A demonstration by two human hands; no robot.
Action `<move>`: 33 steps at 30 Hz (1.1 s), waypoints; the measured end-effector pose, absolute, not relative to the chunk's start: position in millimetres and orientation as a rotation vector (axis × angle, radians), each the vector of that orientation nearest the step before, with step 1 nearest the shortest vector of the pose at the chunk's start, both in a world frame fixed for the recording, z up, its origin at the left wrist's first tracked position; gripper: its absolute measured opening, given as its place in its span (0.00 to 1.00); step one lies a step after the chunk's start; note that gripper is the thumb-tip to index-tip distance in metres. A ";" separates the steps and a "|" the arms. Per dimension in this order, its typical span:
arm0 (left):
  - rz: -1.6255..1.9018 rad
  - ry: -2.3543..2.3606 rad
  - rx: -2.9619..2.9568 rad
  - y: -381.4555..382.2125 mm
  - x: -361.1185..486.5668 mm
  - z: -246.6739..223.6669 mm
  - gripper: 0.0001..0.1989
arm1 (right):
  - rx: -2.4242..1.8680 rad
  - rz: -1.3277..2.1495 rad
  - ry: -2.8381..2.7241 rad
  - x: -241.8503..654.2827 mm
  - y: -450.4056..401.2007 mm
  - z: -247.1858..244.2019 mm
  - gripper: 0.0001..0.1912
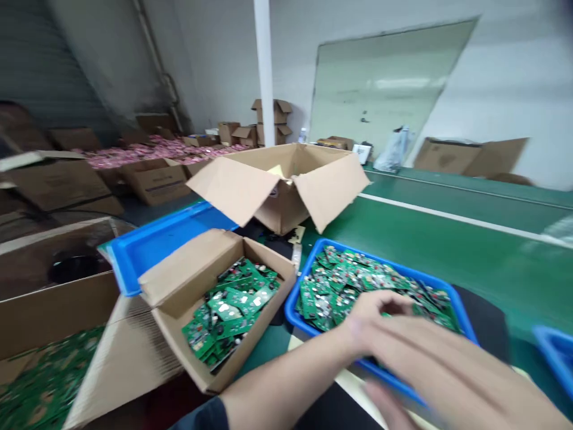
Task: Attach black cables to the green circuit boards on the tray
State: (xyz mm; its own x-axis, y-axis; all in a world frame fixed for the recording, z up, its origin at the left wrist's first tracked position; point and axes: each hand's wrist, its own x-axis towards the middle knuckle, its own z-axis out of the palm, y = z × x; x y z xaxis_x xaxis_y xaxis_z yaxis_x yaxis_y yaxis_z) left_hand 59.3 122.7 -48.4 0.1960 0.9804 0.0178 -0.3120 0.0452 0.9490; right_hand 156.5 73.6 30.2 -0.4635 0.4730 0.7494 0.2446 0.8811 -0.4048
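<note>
My left hand (380, 304) is over the blue tray of green circuit boards (344, 280). Its thumb side is curved, while most of its fingers are hidden behind my right hand, so what they hold cannot be made out. My right hand (416, 358), smeared by motion, crosses in front of my left wrist above the tray's near edge. Its fingers look stretched out with the thumb apart, and nothing shows in it. Left of the tray, an open cardboard box (268, 257) holds more green boards.
A large open carton (282, 209) stands behind the tray on the green table (439, 239). An unfilled blue tray (170, 239) lies at the left, near a carton of boards (49, 298). Another blue tray (555, 352) edges in at the right. Pink packets (152, 152) lie farther back.
</note>
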 end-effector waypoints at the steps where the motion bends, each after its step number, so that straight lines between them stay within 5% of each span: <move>1: 1.168 0.799 1.061 124.6 59.6 -46.6 0.18 | -0.607 0.248 -2.184 163.9 81.7 36.0 0.19; 7: 1.178 0.821 1.134 131.7 56.4 -37.3 0.18 | -1.164 0.326 -1.645 210.6 123.3 -8.0 0.10; 15: 1.123 0.838 1.205 134.4 56.5 -36.4 0.19 | -0.972 0.969 -1.456 210.7 125.5 -51.1 0.07; 33: 1.116 0.869 1.226 131.5 60.7 -32.4 0.16 | -0.911 0.884 -1.424 205.0 119.6 -45.5 0.02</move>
State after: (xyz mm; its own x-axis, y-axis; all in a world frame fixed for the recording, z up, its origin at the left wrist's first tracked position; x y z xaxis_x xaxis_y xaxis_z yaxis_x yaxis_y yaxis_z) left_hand 60.7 131.5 -32.4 0.2597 0.9636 0.0631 -0.1755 -0.0172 0.9843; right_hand 205.0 119.6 -45.5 -0.0268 0.9115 0.4105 0.0367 0.4113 -0.9108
